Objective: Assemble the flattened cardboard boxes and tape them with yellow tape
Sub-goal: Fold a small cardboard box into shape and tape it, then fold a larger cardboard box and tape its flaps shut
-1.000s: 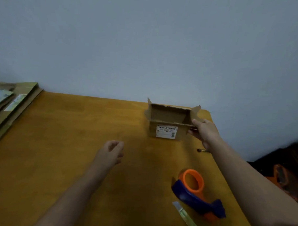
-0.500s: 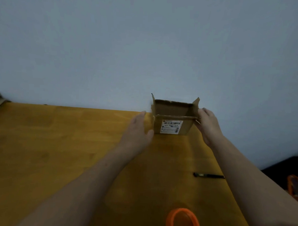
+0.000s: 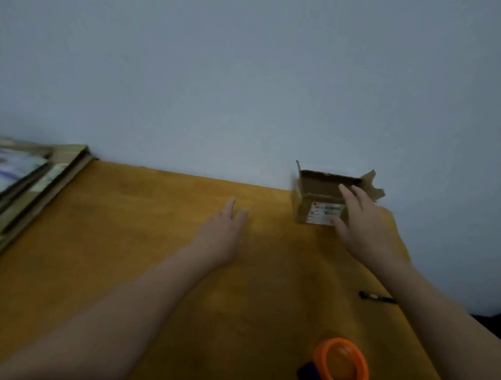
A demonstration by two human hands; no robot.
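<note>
We see the small cardboard box [image 3: 319, 187] upright at the far right corner of the surface [image 3: 155, 243], top flaps open, label facing us. Right grip [image 3: 365, 223] is spread, fingers straight across the box front, thumb by the label; can't tell if it's touching. Left grip [image 3: 221, 234] is flat and spread over mid-surface, holding nothing. Flattened boxes [image 3: 28, 186] are stacked at the far left edge. Tape dispenser [image 3: 339, 366] is at the near edge, pen [image 3: 376, 297] by the right edge.
</note>
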